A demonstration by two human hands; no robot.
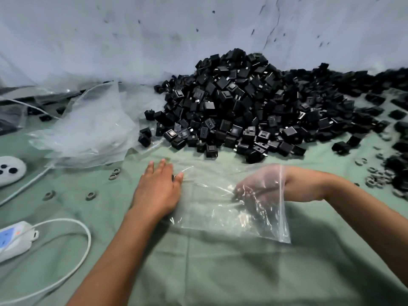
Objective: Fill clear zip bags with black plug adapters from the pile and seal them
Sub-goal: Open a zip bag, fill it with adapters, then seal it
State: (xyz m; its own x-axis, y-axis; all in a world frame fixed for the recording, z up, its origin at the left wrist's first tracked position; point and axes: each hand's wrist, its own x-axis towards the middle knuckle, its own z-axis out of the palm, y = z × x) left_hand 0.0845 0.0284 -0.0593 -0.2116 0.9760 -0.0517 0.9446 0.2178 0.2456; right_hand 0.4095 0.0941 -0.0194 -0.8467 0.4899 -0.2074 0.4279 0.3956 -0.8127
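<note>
Two bare forearms reached over green cloth (220, 272). Left hand (157, 191) lay flat, fingers spread, pinning an empty clear zip bag (212, 208); right hand (257, 186) was inside it, loosely curled. Beyond both hands sat the black plug adapters (242, 102), heaped. Filling and sealing seemingly remained.

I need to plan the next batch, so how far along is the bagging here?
Barely started, by the look of it. No filled, sealed bag is in view. In hand: the right hand is inside an empty clear bag lying on the green cloth, while the left hand presses its edge flat. Left: a big pile of black adapters and a heap of unused bags.
</note>
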